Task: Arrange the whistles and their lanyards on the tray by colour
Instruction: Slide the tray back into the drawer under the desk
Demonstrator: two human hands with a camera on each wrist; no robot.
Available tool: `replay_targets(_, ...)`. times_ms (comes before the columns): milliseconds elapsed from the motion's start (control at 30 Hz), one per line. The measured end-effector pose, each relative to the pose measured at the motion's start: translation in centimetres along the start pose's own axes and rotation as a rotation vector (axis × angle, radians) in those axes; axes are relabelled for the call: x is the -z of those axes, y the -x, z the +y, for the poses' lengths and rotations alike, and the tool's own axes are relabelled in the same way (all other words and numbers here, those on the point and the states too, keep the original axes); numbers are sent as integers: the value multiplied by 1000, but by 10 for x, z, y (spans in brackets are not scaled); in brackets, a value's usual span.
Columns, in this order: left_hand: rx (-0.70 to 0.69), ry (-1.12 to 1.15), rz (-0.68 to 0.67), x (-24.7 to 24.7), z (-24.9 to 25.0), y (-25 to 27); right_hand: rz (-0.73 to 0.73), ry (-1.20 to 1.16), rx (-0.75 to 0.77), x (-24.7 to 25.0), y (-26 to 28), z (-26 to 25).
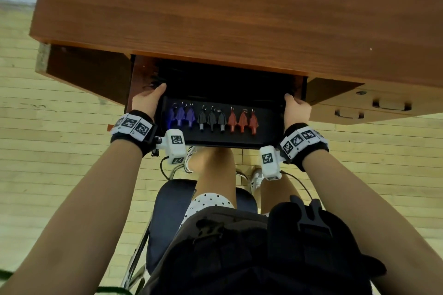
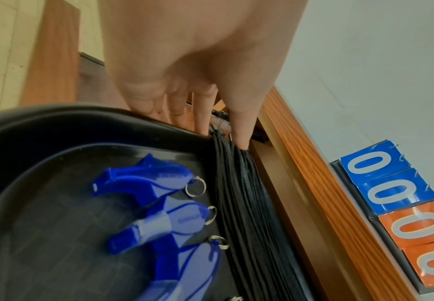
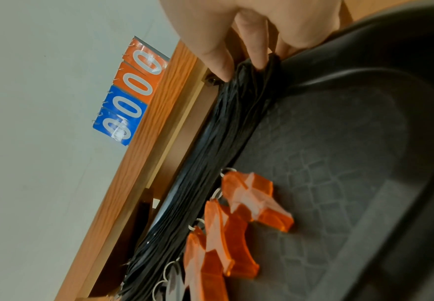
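A black tray (image 1: 263, 136) is held level at the desk's open recess, above my knees. On it lie three blue whistles (image 1: 181, 116) on the left, three black whistles (image 1: 212, 119) in the middle and three orange whistles (image 1: 243, 121) on the right, key rings pointing away from me. A bundle of black lanyards (image 2: 247, 213) runs along the tray's far edge. My left hand (image 1: 147, 102) grips the tray's left end, thumb on the lanyard ends. My right hand (image 1: 296, 109) grips the right end, fingertips (image 3: 258, 61) pressing the lanyards (image 3: 210, 163) there.
The wooden desk (image 1: 239, 7) overhangs the tray's far side. Drawers with handles (image 1: 388, 104) are at the right. I sit on a dark chair (image 1: 167, 211) over a pale plank floor. A blue and orange flip scoreboard (image 2: 396, 203) stands on the desk.
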State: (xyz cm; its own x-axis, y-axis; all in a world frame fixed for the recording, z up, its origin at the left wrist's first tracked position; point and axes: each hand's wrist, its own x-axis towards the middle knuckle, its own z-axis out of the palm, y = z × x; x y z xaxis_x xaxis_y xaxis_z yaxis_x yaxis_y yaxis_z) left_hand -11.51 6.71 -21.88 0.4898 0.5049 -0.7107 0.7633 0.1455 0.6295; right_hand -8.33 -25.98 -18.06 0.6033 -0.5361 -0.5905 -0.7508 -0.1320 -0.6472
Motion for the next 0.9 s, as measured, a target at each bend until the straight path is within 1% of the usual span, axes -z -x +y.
replay_targets(67,3,43,0,-2,5,-11,14,-31,-7,-5,-9,-5)
replay_targets(133,-7,76,-14,-5,13,-8,24,-51,3,-8,-16,-7)
replay_targets(300,-32,77,-69,-15,22,-9,26,-65,19,-15,-29,-1)
replay_targets(400,-70,77,-43,-17,16,-20,12,-46,34,-17,-34,3)
replay_targets(600,-105,44,-37,-24,22,-6,-37,-32,88,-17,-35,7)
replay_targets(667,-95,26,-30,-23,22,-3,-57,-27,87,-16,-35,7)
replay_targets(767,-113,-23,-29,-24,21,1,-77,-19,74,-13,-34,5)
replay_targets(900,-137,-31,-11,-26,21,5,-103,-7,52,-9,-35,6)
